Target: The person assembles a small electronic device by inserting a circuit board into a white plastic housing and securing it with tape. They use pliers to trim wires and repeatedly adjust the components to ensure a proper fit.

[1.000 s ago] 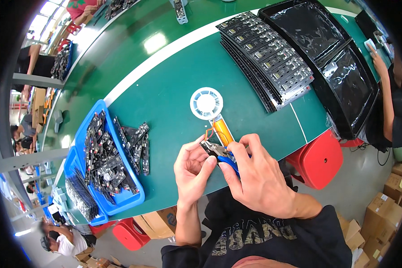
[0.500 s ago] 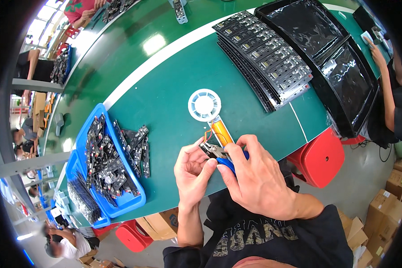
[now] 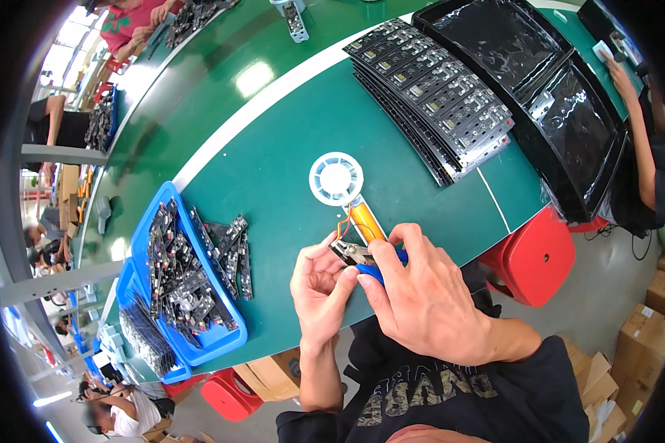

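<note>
Pinched between the thumb and fingers of my left hand (image 3: 319, 292) is a small black circuit board (image 3: 339, 251). My right hand (image 3: 432, 299) is closed around blue-handled pliers (image 3: 369, 272), whose metal jaws are at the board. The pliers' exact bite is too small to make out. Just beyond my fingers lies a white handheld fan (image 3: 336, 179), its round head pointing away from me. A yellow cylindrical battery (image 3: 365, 221) sits in its handle, and thin orange-red wires (image 3: 342, 223) run from there toward the board.
Blue bins (image 3: 225, 341) of small black boards stand on the left, with loose boards (image 3: 233, 255) beside them. Stacked board panels (image 3: 447, 96) and a black tray (image 3: 569, 125) are at the far right. A red stool (image 3: 532, 255) stands by the table edge. Other people work nearby.
The whole view has shifted slightly. Both hands keep nearly the same pose, with the pliers still at the board and their handles turned a little.
</note>
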A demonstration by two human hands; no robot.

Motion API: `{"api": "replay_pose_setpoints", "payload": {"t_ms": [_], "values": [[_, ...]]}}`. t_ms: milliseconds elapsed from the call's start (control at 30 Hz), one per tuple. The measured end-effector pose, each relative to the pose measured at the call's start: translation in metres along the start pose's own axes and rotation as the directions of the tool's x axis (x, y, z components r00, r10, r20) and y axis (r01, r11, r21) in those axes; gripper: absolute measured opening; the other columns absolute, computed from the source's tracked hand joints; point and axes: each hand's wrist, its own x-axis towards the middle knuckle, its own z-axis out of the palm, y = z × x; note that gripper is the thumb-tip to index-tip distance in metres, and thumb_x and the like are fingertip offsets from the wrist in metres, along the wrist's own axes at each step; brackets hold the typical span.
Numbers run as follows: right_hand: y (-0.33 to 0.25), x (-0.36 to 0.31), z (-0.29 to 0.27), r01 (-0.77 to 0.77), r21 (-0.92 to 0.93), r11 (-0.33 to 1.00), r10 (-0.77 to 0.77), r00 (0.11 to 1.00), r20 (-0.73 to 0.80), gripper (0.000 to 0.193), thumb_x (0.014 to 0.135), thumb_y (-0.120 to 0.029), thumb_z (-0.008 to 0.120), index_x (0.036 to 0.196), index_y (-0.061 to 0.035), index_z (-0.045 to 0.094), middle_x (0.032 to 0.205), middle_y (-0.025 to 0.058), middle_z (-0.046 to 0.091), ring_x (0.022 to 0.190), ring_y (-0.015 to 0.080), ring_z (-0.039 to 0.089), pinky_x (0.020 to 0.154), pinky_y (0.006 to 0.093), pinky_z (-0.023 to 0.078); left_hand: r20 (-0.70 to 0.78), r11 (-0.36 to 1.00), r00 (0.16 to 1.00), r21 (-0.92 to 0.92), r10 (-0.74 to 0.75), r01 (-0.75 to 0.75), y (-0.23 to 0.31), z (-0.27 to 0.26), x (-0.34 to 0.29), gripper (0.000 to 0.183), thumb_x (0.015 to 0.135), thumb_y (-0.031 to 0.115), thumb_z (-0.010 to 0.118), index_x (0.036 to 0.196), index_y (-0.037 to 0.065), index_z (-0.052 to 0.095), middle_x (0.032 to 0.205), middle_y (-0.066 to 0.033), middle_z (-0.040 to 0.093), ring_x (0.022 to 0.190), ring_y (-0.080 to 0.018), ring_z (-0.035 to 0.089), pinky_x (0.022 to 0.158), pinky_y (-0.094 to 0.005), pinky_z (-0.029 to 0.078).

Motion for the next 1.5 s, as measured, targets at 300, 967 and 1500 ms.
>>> {"api": "replay_pose_setpoints", "payload": {"t_ms": [300,967,1500], "values": [[0.001,0.001,0.002,0.019,-0.010,1.000,-0.019,1.000,0.004,0.030,0.100,-0.026,0.063,0.115,-0.0016,0.056,0.096,0.0181,0.051,0.080,0.0331,0.062,0.063,0.0462,0.052,0.001,1.000,1.000,-0.012,0.010,-0.010,-0.002,-0.002,0.000,0.050,0.094,-0.014,0.066,0.140,-0.004,0.048,0.133,-0.0226,0.065,0.121,-0.0231,0.065,0.101,-0.0347,0.055],[0.019,0.007,-0.006,0.005,0.217,0.976,-0.032,0.992,0.121,0.032,0.103,-0.020,0.058,0.124,0.0041,0.054,0.092,0.0267,0.058,0.073,0.0437,0.068,0.061,0.0493,0.058,-0.236,0.991,0.964,-0.073,-0.125,0.110,0.016,0.027,0.005,0.036,0.100,-0.004,0.063,0.135,-0.011,0.062,0.116,-0.0140,0.074,0.097,-0.0125,0.070,0.084,-0.0247,0.056],[0.033,0.012,-0.030,-0.130,0.398,0.908,0.074,0.986,0.152,0.026,0.105,-0.024,0.058,0.116,-0.0012,0.057,0.099,0.0226,0.061,0.092,0.0428,0.066,0.074,0.0501,0.054,-0.248,0.987,0.959,-0.113,-0.137,0.112,0.013,0.029,0.008,0.033,0.104,0.002,0.060,0.134,-0.011,0.061,0.112,-0.0193,0.076,0.096,-0.0170,0.076,0.080,-0.0235,0.059]]}}
